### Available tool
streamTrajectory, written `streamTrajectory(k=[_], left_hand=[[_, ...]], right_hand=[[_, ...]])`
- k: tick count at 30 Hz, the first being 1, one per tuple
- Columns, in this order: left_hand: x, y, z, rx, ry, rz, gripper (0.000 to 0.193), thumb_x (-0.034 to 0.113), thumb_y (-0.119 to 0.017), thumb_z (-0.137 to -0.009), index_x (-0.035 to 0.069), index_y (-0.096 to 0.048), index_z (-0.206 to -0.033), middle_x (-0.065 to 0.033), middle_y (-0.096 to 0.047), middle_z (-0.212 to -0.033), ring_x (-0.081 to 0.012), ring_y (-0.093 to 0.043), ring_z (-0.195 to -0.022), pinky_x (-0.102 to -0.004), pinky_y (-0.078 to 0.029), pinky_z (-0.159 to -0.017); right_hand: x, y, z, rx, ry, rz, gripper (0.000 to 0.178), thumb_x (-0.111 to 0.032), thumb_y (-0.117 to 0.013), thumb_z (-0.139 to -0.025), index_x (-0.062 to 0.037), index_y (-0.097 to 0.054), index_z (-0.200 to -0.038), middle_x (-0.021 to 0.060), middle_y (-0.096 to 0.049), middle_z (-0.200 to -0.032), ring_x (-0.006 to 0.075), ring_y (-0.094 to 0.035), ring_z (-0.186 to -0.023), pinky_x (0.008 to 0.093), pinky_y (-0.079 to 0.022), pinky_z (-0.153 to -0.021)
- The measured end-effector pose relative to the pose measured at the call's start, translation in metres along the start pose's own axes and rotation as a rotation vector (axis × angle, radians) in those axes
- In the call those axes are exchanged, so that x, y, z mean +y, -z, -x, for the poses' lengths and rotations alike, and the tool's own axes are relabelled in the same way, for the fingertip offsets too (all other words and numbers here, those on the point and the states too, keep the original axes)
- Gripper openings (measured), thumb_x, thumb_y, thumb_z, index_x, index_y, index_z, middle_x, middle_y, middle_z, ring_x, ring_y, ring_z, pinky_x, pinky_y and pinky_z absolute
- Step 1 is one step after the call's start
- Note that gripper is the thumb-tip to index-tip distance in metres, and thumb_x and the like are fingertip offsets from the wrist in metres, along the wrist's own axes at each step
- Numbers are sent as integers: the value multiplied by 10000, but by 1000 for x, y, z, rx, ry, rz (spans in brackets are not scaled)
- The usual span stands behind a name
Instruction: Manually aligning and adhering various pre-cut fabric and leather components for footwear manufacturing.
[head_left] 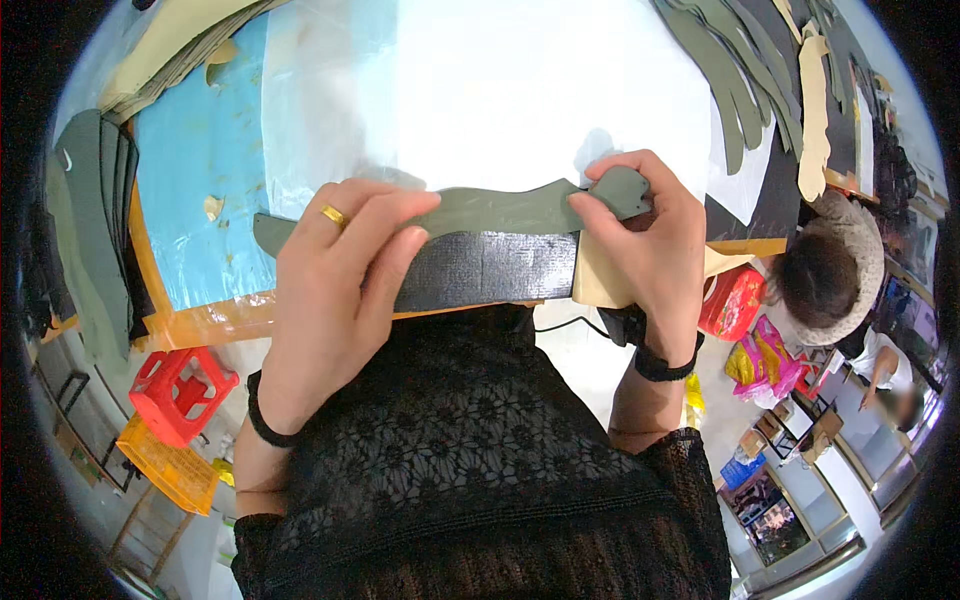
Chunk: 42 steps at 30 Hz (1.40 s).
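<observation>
A long, wavy-edged, dark green strip (pixel 500 210), apparently leather or similar sheet, lies across the near edge of the worktable. My left hand (pixel 340 260), with a gold ring, is closed at its left half, thumb and index finger bent together on the strip. The strip's narrow left end shows beyond that hand. At the other end, my right hand (pixel 655 235) pinches a rounded, folded-over green end piece (pixel 621 190) between thumb and fingers. Beneath the strip is a black taped patch (pixel 490 268). A beige piece (pixel 600 275) lies under my right hand.
White sheeting (pixel 540 90) and blue film (pixel 200 180) cover the table. Stacked green pieces (pixel 90 200) stand left; more green strips (pixel 740 80) lie far right beside a beige strip (pixel 815 120). Red stools (pixel 185 395), a yellow crate (pixel 170 465) and two people are around the table.
</observation>
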<state>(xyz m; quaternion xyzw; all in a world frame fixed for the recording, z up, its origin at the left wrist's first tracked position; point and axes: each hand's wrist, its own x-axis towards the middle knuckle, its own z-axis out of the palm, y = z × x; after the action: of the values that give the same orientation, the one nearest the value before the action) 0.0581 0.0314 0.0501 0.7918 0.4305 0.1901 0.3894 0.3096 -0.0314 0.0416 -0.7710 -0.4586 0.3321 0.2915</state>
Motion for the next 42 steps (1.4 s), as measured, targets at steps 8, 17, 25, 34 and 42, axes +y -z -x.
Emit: streamTrajectory(k=[8, 17, 25, 34, 42], left_hand=[[31, -33, -3, 25, -292, -310, 474, 76, -762, -805, 98, -689, -1272, -89, -594, -1221, -315, -541, -1155, -428, -433, -966], [25, -55, -17, 127, -344, -253, 336, 118, -737, -847, 60, -669, -1171, -109, -613, -1205, -321, -561, -1120, -436, -428, -975], [30, -53, -32, 83, -329, -213, 227, 193, -749, -857, 31, -678, -999, -105, -658, -952, -304, -590, -945, -426, -454, -801], [41, -32, -24, -127, -78, 160, 215, 142, -708, -917, -37, -647, -1019, -154, -648, -883, -279, -625, -831, -370, -485, -775], [26, -12, -19, -48, -128, 156, 196, 150, -670, -947, -33, -613, -986, -151, -629, -846, -275, -592, -781, -360, -471, -739]], right_hand=[[3, -1, -1, 60, 121, -41, 215, -102, -783, -818, -30, -662, -980, 80, -646, -715, 132, -591, -609, 281, -491, -590], [16, -3, -1, 59, 210, -100, 240, -123, -789, -848, -29, -656, -1024, 105, -650, -719, 181, -607, -600, 291, -493, -591], [19, -3, 18, 77, 271, -263, 203, -64, -761, -893, -22, -657, -1063, 41, -685, -883, 89, -610, -725, 234, -493, -636], [7, 5, 38, 64, 434, -429, 344, -32, -810, -827, -38, -672, -1142, 48, -688, -1038, 97, -614, -766, 232, -509, -656], [12, 52, 39, 141, 459, -823, 333, -87, -750, -875, 0, -661, -1183, 80, -719, -1018, 91, -617, -784, 225, -492, -667]])
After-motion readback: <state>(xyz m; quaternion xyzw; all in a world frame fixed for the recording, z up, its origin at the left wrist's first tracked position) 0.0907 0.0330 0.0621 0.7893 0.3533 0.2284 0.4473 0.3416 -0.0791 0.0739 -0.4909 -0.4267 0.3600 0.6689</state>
